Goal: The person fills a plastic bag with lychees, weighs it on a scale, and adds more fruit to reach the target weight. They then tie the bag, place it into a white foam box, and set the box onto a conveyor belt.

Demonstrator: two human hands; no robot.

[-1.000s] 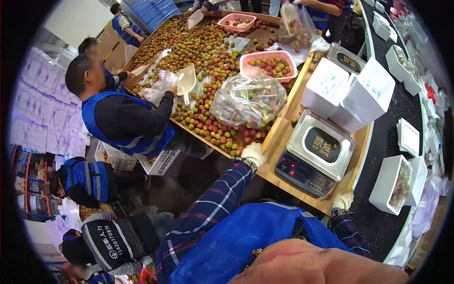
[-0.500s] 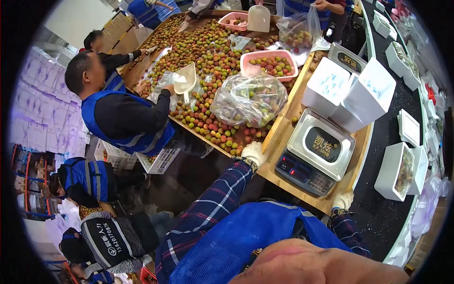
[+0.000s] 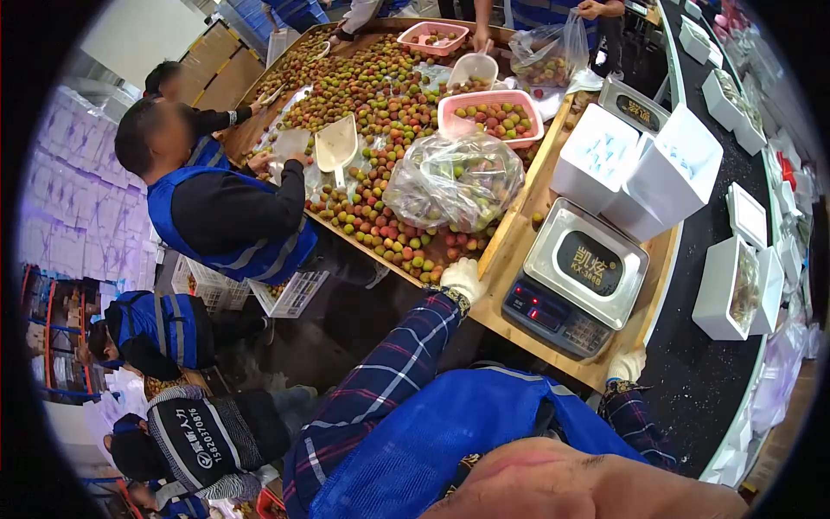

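Note:
My left hand [image 3: 463, 278], in a white knit glove, is closed over the table's near edge, at the foot of the wooden divider [image 3: 510, 227]. Lychees [image 3: 402, 242] lie just beyond it. My right hand [image 3: 627, 364], also gloved, grips the near right corner of the wooden stand [image 3: 566, 363]; its fingers are partly hidden. Between my hands sits a digital scale [image 3: 558, 318] with a bare steel pan [image 3: 621, 290] and lit red digits. A clear plastic bag of lychees [image 3: 454, 180] rests on the pile left of the divider.
White foam boxes [image 3: 596, 156] stand behind the scale. On the right, a black conveyor [image 3: 692, 372] carries an open foam box [image 3: 722, 290] and others. A pink basket [image 3: 490, 118] holds lychees; a white scoop [image 3: 335, 149] lies near a co-worker [image 3: 229, 203] in a blue vest.
My hands have stayed put. Foam boxes on the conveyor have shifted toward the far end. A far co-worker's scoop has dropped into the lychees, and the left co-worker's hand has left the near scoop.

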